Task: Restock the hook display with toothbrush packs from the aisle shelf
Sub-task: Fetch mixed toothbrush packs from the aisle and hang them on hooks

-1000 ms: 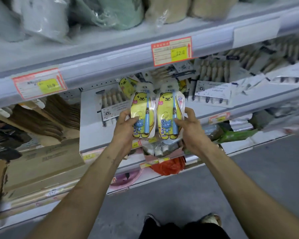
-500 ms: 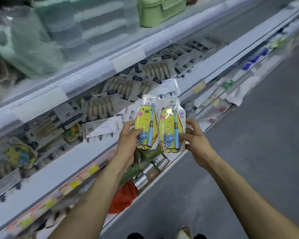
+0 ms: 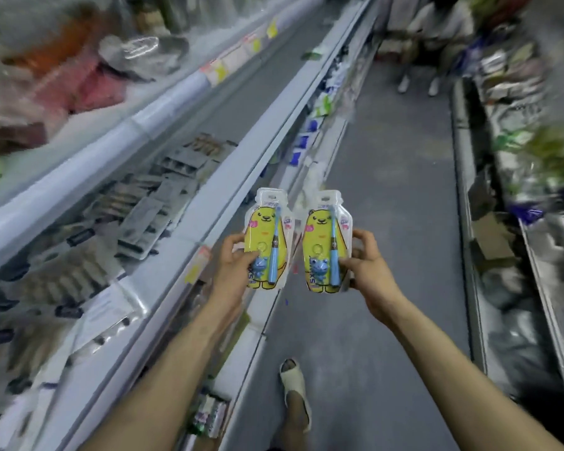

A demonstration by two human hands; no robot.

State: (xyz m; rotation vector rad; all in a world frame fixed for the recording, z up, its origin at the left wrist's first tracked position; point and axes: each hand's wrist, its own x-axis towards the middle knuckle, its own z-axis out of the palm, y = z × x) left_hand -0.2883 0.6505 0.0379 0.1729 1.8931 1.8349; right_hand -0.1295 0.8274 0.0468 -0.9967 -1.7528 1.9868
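Your left hand (image 3: 238,268) pinches the left pack (image 3: 264,229) at its lower left side. Your thumb lies on the front and the other fingers go behind it. Your right hand (image 3: 370,275) pinches the right pack (image 3: 321,232) at its lower right side. The thumb is on the front here too, and the fingers curl round the edge.

Each pack is a yellow bear card in clear plastic. A blue toothbrush (image 3: 275,249) stands up inside, with a little blue toy (image 3: 260,267) near the bottom. Both packs are upright and their fronts face you. They are side by side with a small gap between them, so they do not touch. You hold them out in front of you, above the floor (image 3: 388,190), just beside the edge of the aisle shelf (image 3: 205,203) on your left.

Grey and brown packs lie on that shelf, but they are too blurry to tell what they are. Yellow price tags (image 3: 220,68) stick to a higher rail. The other shelf (image 3: 515,196) on your right is blurry as well. Your foot (image 3: 295,385) in a pale open sandal is on the floor below the packs. Far down the aisle stands a person (image 3: 437,34), also blurry.
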